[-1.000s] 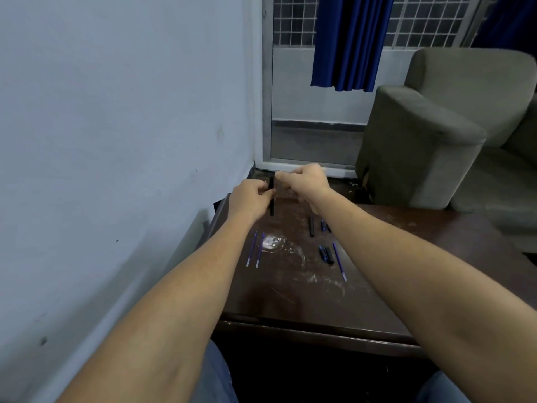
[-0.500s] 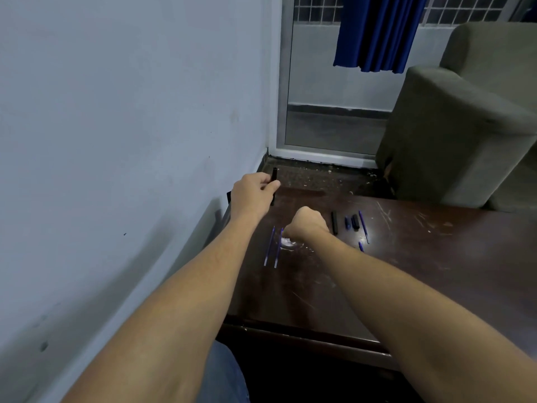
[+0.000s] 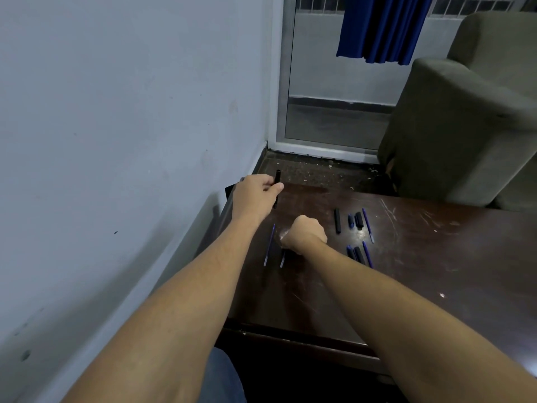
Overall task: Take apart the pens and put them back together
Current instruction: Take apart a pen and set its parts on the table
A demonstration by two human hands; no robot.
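My left hand (image 3: 255, 196) is raised over the table's far left corner, pinching a black pen barrel (image 3: 277, 179) that stands nearly upright. My right hand (image 3: 305, 235) is a fist pressed down on the dark wooden table (image 3: 436, 271), curled over the upper part of a thin blue refill (image 3: 282, 259); only the refill's near end shows. A second blue refill (image 3: 269, 245) lies just left of it. Right of my fist lie another black barrel (image 3: 337, 221), small blue and black pen pieces (image 3: 355, 221), and two more refills (image 3: 368, 226).
A pale wall runs close along the table's left side. A grey-green armchair (image 3: 465, 126) stands behind the table's far right. A glass door with a blue curtain (image 3: 380, 27) is beyond the far edge. More pen pieces (image 3: 356, 253) lie near my right forearm.
My right hand left the barrel it shared with the left hand and dropped to the table onto a refill. The left hand kept the barrel raised. The view tilted down.
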